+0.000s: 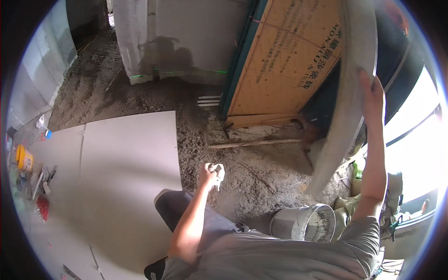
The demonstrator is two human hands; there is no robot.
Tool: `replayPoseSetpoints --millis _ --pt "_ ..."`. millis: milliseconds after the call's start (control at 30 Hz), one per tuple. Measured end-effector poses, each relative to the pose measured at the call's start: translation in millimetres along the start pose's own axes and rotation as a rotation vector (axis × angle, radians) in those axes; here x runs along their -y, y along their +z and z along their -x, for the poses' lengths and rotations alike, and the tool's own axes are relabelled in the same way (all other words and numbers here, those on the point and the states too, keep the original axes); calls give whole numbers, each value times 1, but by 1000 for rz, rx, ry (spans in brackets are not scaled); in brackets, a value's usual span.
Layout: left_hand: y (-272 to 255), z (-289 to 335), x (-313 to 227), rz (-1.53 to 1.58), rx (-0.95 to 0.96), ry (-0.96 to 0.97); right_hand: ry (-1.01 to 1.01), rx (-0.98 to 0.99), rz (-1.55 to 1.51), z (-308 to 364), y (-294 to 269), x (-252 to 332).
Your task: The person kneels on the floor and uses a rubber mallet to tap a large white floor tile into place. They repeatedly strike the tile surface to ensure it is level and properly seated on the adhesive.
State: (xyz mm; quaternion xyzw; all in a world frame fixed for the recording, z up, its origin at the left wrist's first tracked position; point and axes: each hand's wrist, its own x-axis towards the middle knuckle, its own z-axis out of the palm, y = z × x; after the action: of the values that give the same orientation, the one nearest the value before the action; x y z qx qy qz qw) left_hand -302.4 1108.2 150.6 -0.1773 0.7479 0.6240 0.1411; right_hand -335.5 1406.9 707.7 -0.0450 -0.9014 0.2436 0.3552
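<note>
My right hand (373,100) is raised at the right and closed on the edge of a large thin grey slab (350,70), which looks like a big tile. The slab stands upright and runs from the top of the view down toward the floor. Its bend comes at least partly from the lens. Lower and nearer the middle, my left hand (208,176) is closed on a pale crumpled cloth (219,173), held above the rough floor beside my bent knee. The fingers behind the slab are hidden.
Large pale boards (130,154) lie on the floor at left. A bucket smeared with grey mortar (287,221) stands near my right side. Behind is a framed crate panel (284,60) with a wooden stick (261,143) before it. A yellow tub (24,158) sits far left among tools.
</note>
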Motion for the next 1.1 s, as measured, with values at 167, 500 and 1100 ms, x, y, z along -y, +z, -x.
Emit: replayPoseSetpoints --millis 167,500,1100 --pt "-22 50 -25 -73 5 71 130 208 -559 -15 121 20" --pt "-87 178 -63 293 -28 -111 228 283 -764 -51 375 28" --pt "-146 278 -65 1063 -424 9 319 604 -623 -81 557 -74"
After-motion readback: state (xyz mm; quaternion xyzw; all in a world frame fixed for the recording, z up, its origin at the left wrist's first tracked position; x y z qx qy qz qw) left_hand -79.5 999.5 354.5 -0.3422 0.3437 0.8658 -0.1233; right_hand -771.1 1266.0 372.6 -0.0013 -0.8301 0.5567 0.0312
